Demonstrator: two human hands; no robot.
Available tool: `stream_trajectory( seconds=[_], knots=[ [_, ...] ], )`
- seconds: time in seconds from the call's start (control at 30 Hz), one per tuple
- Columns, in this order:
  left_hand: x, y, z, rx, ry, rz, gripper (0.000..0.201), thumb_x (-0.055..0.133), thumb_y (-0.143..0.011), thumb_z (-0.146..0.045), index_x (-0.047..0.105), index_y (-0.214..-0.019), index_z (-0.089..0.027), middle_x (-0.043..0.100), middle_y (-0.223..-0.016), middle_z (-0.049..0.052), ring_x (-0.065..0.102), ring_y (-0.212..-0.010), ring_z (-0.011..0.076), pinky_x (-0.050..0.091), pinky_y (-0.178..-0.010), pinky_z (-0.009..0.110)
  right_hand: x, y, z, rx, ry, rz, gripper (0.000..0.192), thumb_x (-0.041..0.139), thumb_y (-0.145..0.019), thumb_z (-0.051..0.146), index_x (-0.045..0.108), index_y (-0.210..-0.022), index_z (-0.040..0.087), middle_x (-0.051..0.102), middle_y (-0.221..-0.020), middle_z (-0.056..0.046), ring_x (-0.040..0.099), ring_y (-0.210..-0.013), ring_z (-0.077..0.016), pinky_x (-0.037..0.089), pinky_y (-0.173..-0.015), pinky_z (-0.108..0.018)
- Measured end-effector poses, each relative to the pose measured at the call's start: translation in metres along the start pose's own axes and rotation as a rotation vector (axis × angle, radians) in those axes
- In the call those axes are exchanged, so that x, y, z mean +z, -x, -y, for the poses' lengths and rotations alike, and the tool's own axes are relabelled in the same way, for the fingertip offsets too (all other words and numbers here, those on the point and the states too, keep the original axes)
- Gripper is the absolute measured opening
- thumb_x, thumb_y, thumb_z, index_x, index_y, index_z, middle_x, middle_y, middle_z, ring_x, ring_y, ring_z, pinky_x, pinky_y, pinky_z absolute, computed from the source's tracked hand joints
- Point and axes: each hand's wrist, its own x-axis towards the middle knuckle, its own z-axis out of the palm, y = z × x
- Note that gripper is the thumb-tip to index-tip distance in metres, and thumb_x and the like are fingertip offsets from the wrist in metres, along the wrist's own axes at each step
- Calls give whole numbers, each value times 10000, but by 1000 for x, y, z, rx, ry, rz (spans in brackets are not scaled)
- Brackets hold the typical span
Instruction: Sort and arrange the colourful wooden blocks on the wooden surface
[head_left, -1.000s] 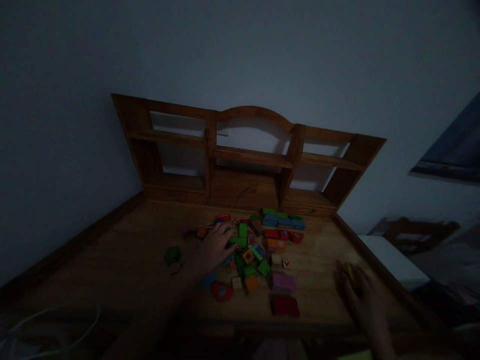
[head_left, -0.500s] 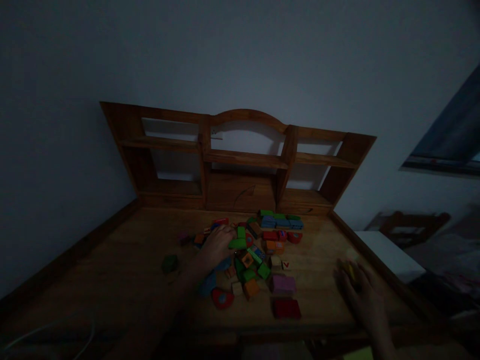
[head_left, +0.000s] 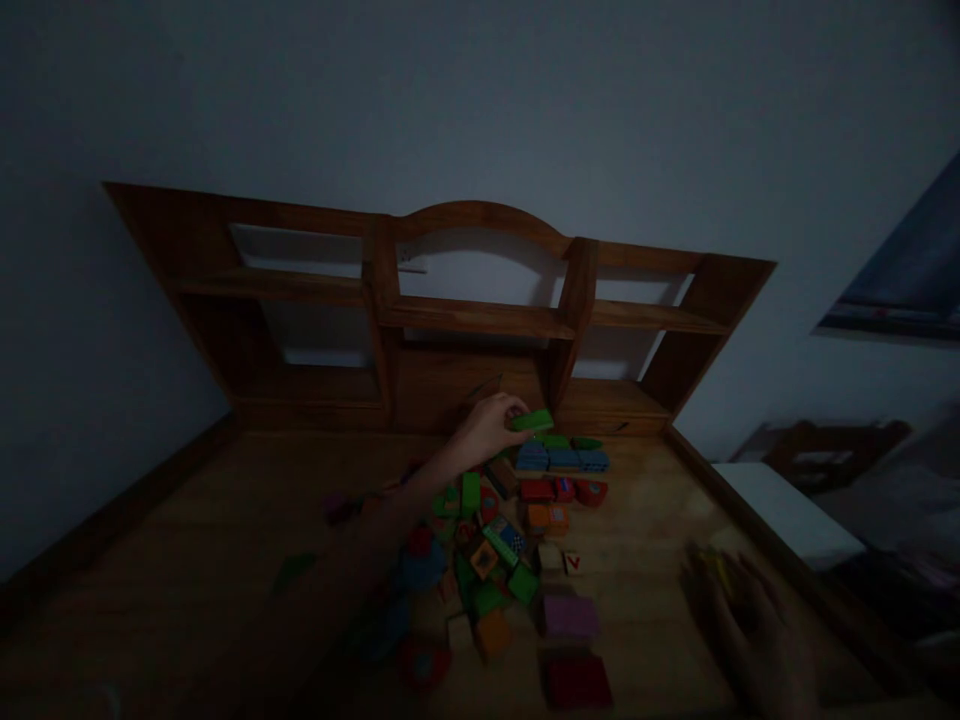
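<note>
Holding green block (head_left: 532,420) w/ left hand (head_left: 491,428) above blue blocks (head_left: 562,459); right hand (head_left: 757,625) flat, fingers spread.

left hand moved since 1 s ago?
Yes. The left hand left the block pile and went toward the shelf unit, now holding a green block.

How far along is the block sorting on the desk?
Done: blue blocks, red blocks and orange blocks lie in rows by colour. In hand: left hand holds a green block above the green row. Left: a mixed pile. Right hand rests on the desk.
</note>
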Motion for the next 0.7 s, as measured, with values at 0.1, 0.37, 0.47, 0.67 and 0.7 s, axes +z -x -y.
stream_trajectory(
  seconds=[0.1,0.37,0.47,0.67,0.7],
  knots=[
    [39,-48,12,-33,-20,105,271,781,-809,-273,672,-1014,-133,682,-980,44,648,-905,175,508,-791,279,1,2,-3,26,41,29,723,456,-872,699,583,-1306,134,537,-1397,-203,599,-1171,-404,520,-925,-522],
    [105,-88,27,-72,-176,324,243,715,-893,-298,659,-1044,-116,668,-1063,78,644,-982,202,544,-886,396,5,0,-13,3,15,26,676,508,-865,681,621,-1263,147,574,-1364,-196,610,-1173,-388,533,-930,-508],
    [116,-91,29,-72,-241,363,270,690,-914,-335,655,-1077,-122,662,-1090,85,640,-1007,211,542,-896,408,4,1,-8,28,10,14,682,496,-869,690,618,-1272,153,575,-1362,-194,608,-1178,-387,523,-949,-519],
    [124,-91,25,-78,-387,428,288,671,-927,-366,656,-1087,-127,663,-1096,89,639,-1031,219,535,-918,423,0,4,2,35,-12,29,637,462,-915,652,613,-1267,143,572,-1360,-192,585,-1207,-382,490,-996,-529],
    [124,-90,24,-84,-415,436,284,668,-928,-366,658,-1085,-129,665,-1096,90,640,-1031,220,533,-921,426,-1,4,3,34,-19,24,646,465,-908,662,610,-1269,145,572,-1362,-189,586,-1205,-380,490,-997,-526]
  ],
)
